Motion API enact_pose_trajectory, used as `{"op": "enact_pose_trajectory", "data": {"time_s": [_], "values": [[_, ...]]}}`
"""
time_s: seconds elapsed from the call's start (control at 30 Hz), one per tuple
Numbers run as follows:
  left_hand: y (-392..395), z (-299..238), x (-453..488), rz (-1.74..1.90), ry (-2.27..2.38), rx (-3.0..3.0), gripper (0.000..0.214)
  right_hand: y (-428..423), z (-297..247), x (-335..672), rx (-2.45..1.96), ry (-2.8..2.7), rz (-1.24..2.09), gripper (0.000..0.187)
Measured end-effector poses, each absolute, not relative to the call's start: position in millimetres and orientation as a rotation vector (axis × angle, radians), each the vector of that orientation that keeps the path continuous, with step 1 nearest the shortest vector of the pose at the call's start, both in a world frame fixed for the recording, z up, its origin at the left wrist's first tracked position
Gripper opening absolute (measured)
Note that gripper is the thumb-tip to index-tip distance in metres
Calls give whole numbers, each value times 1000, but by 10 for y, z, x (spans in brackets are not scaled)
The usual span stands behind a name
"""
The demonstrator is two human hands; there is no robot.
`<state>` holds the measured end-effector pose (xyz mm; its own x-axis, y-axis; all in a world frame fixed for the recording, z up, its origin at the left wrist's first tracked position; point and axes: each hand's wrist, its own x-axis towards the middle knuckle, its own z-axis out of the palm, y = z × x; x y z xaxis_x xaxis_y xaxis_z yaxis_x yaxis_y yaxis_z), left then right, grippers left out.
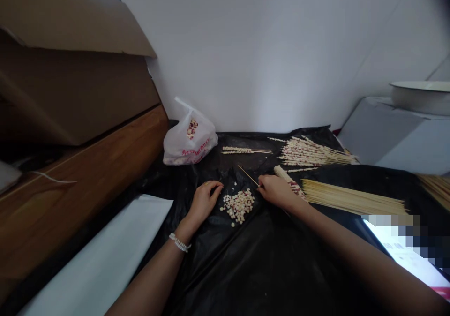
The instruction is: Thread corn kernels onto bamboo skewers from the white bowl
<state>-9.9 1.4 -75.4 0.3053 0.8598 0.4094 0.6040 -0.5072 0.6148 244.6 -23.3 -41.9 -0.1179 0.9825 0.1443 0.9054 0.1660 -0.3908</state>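
My right hand pinches a thin wooden skewer, whose bare tip points up and to the left. A heap of cream and dark red corn kernels lies on black plastic sheeting between my hands. Just left of the heap, my left hand has thumb and fingertips drawn together; anything between them is too small to make out. A speckled corn cob lies partly behind my right hand. Beside it is a bundle of bare skewers.
Kernel-covered skewers are piled at the back right, with a smaller group further left. A white plastic bag stands near the wall. Left are a cardboard box and white sheet; right, a lit screen and basin.
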Motion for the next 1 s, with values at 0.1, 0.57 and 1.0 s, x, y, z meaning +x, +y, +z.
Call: {"op": "enact_pose_trajectory", "data": {"time_s": [0.1, 0.57, 1.0], "values": [[-47, -731, -40, 1040, 1267, 2268, 18, -322, -420, 2466, -1801, -2094, 194, 10], [-70, -712, -40, 768, 1186, 2325, 17, -867, -546, 2428, -1613, -2201, -85, 29], [-74, -694, 3, 1038, 1185, 1750, 15, -941, -587, 2394, -1517, -2176, -237, 32]]}}
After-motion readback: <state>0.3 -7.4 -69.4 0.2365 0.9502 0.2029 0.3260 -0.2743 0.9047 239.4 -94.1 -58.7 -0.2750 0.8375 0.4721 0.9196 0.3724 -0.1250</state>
